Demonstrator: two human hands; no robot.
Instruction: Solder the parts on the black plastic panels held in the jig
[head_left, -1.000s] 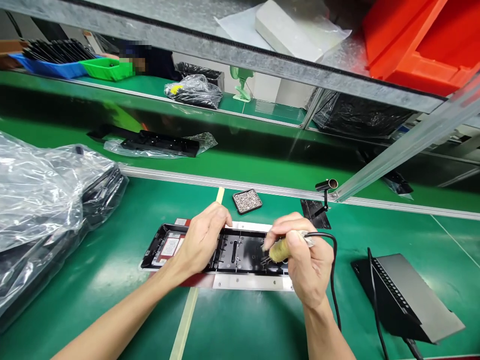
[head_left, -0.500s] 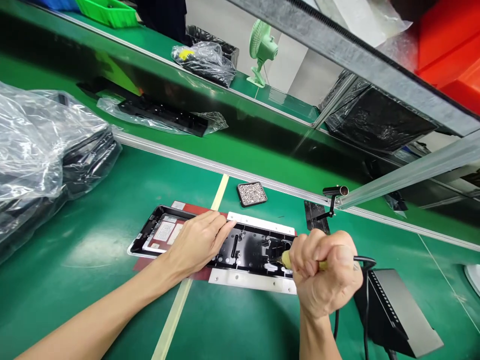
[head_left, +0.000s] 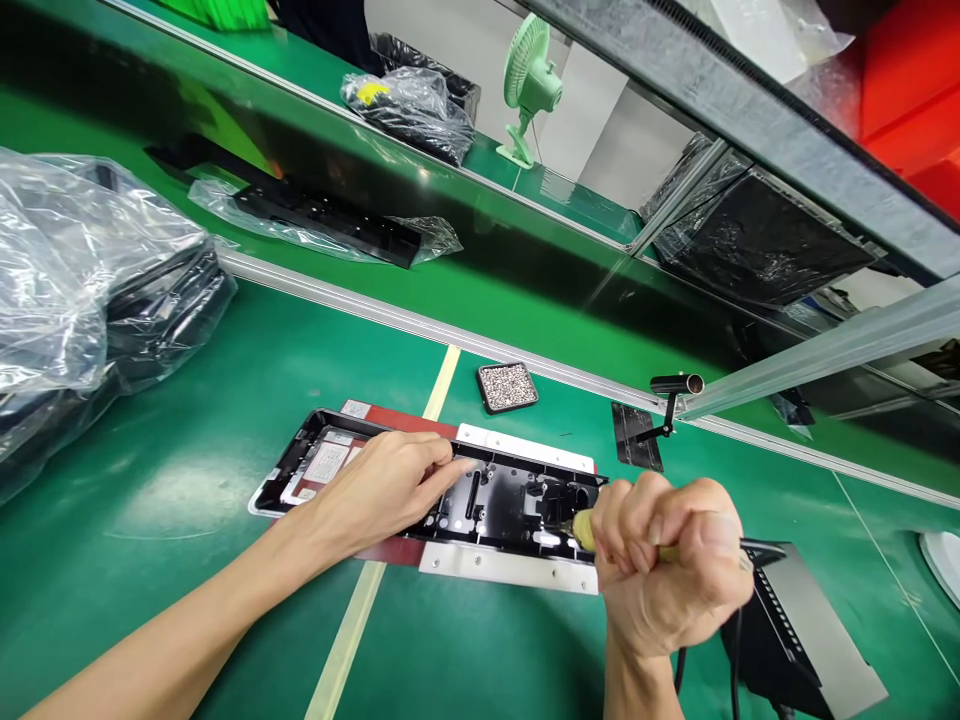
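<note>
A long black plastic housing (head_left: 504, 500) lies open side up in a fixture with white strips (head_left: 502, 567) and a reddish-brown base (head_left: 397, 552). My left hand (head_left: 397, 485) rests across its middle, fingers bent over the far rim and thumb inside, gripping it. My right hand (head_left: 671, 560) is wrapped round a corded tool with a yellow handle (head_left: 583, 530), which looks like a soldering iron. The tool's thin metal end points into the housing's right part; whether its tip touches is hard to see. Beyond the housing sits a small black tray (head_left: 508, 388) of tiny metal pieces.
Plastic-wrapped black parts (head_left: 97, 290) are piled at the left. A small stand with a metal tube (head_left: 676, 385) is at the back right, near an upright metal post (head_left: 817, 345). A grey and black box (head_left: 810, 625) and the tool's cord lie at right.
The view has shifted slightly. My right hand and the tool appear a little further right and lower. My left hand keeps its hold on the housing.
</note>
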